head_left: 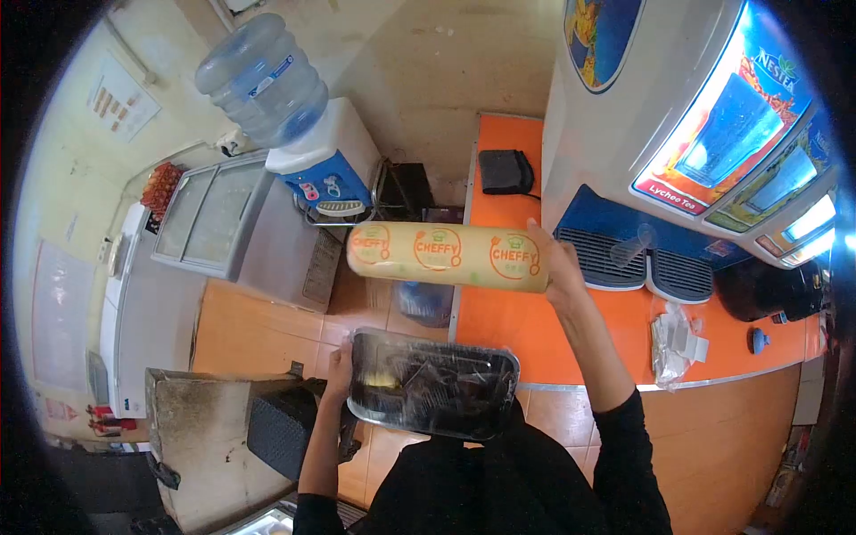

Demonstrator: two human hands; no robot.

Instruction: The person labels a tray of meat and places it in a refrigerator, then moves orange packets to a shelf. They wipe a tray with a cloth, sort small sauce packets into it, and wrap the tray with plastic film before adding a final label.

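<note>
My right hand [558, 265] is closed on the right end of a long, pale yellow wrapped roll [446, 256]. The roll is printed with orange CHEFFY lettering and lies level across the middle of the view. What is inside its wrapper is hidden. Below it, my left hand [339, 370] grips the left edge of a black plastic food tray [432, 385]. A shiny clear cover lies over the tray, with something yellow showing through near its left end. The roll and the tray look apart, one above the other.
An orange counter [553, 343] on the right bears a drink dispenser [660, 134], a plastic packet [678, 343] and a dark box [506, 171]. At the left stand a water dispenser [325, 169] and a chest freezer [218, 218]. A dark stool [281, 428] is low left.
</note>
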